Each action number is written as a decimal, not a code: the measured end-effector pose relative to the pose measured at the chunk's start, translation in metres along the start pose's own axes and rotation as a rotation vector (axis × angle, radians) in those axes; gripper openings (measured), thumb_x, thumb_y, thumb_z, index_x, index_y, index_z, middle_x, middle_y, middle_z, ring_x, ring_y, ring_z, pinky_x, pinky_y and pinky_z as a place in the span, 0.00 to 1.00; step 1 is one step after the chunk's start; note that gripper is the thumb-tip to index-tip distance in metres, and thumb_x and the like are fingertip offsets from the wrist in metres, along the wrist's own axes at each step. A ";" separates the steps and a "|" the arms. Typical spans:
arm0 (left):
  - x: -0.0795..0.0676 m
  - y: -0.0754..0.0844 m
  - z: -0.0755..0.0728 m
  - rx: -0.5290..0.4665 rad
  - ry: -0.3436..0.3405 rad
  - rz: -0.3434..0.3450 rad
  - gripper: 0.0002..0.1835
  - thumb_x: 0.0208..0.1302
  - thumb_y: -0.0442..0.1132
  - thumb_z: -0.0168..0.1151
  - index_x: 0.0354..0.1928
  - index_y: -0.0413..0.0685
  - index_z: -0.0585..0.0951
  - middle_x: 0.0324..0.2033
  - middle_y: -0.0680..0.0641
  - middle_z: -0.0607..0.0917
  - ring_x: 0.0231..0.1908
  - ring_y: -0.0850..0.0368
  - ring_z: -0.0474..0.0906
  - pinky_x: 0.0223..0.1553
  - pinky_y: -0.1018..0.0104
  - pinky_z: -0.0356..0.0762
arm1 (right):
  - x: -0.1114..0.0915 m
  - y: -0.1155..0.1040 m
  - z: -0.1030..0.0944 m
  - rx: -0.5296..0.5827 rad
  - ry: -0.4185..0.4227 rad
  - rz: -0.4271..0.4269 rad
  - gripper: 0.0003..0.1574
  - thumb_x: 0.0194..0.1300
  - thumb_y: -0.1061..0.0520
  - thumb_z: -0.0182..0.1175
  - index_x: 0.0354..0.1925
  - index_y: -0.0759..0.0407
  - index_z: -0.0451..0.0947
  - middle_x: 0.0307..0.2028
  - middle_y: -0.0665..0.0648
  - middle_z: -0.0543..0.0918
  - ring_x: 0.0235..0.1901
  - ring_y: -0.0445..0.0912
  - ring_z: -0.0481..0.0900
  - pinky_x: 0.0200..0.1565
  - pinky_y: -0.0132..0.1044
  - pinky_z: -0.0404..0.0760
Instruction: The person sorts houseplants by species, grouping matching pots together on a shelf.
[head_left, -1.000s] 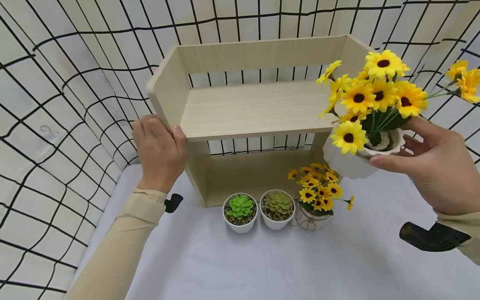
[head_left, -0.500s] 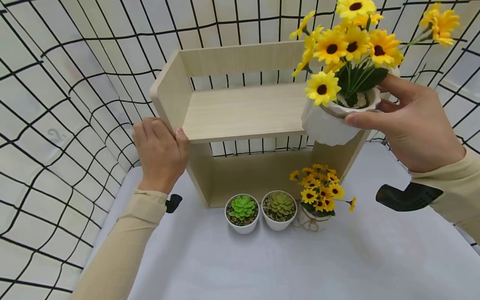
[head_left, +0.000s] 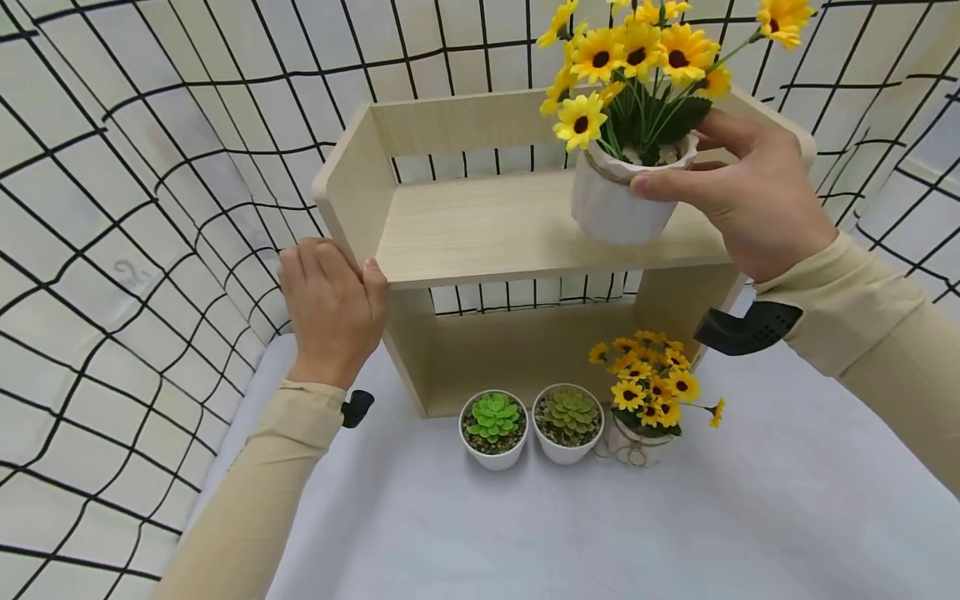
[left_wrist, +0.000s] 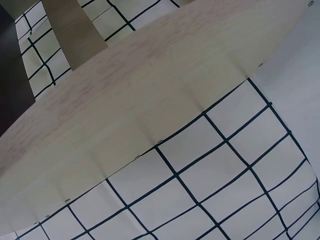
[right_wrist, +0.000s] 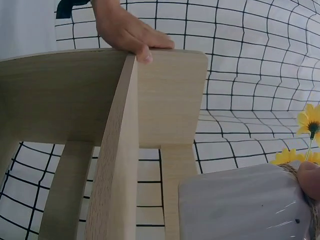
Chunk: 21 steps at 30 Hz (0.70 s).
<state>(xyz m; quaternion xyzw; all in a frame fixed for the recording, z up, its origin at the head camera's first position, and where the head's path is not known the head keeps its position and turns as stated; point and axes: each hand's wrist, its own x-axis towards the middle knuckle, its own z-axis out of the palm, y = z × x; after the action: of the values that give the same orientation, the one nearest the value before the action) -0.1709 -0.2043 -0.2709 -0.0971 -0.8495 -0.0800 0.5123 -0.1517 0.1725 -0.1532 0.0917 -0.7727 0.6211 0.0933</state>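
My right hand (head_left: 750, 187) pinches the rim of a white flowerpot (head_left: 622, 204) of yellow artificial sunflowers (head_left: 637, 67), thumb in front. The pot is upright and overlaps the upper board of a two-tier wooden shelf (head_left: 465, 225), toward its right side. In the right wrist view, the pot (right_wrist: 240, 205) appears beside the board, a fingertip at its twine-wrapped rim. My left hand (head_left: 333, 312) grips the shelf's left side panel, with the thumb at the front edge and fingers around the outside. That pale panel (left_wrist: 150, 95) fills much of the left wrist view.
In front of the shelf, on the white cloth (head_left: 525, 533), stand a bright green succulent (head_left: 495, 417), a duller succulent (head_left: 567, 414) and a smaller sunflower pot (head_left: 637, 442). Black grid mesh (head_left: 135, 275) surrounds the back and sides.
My right hand has carried the sunflower pot up and left, from beyond the shelf's right side to over its upper board. My left hand keeps its grip on the side panel.
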 end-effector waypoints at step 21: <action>0.000 -0.001 0.002 -0.003 0.016 0.000 0.19 0.68 0.47 0.38 0.38 0.34 0.65 0.35 0.34 0.68 0.38 0.39 0.59 0.41 0.48 0.56 | 0.057 0.024 0.014 -0.113 0.055 0.120 0.45 0.47 0.49 0.76 0.64 0.43 0.73 0.51 0.44 0.72 0.53 0.41 0.62 0.56 0.39 0.61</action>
<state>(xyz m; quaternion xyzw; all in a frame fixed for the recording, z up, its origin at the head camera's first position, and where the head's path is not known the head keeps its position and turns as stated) -0.1726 -0.2050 -0.2721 -0.0970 -0.8453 -0.0821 0.5189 -0.2135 0.1627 -0.1641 0.0229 -0.8079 0.5831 0.0823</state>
